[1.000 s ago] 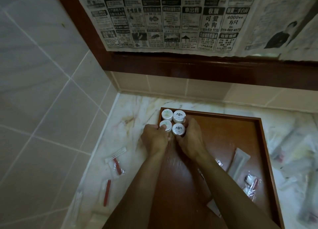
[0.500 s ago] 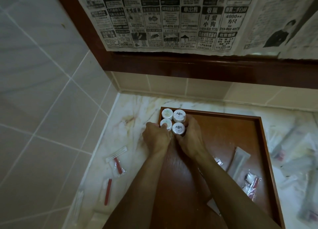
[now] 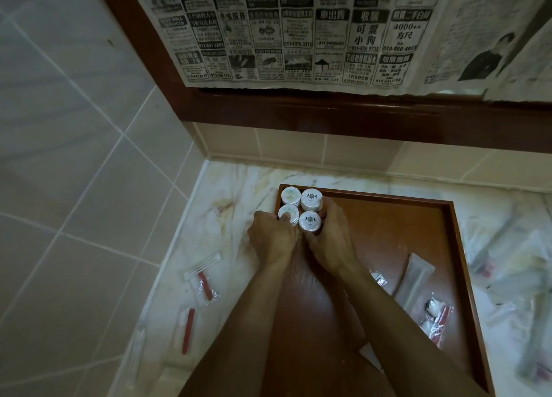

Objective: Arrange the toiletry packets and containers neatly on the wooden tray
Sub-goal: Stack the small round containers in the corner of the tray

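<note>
We judge the task partly done: four round white containers (image 3: 301, 210) stand two by two in the upper-left corner of the wooden tray (image 3: 418, 235). Our left hand (image 3: 273, 241) curls around the near-left container; our right hand (image 3: 327, 241) cups the right pair. Razor packets (image 3: 203, 283) still lie on the marble counter (image 3: 227, 187) at lower left. The newspaper (image 3: 298, 29) above reads "RM299".
</note>
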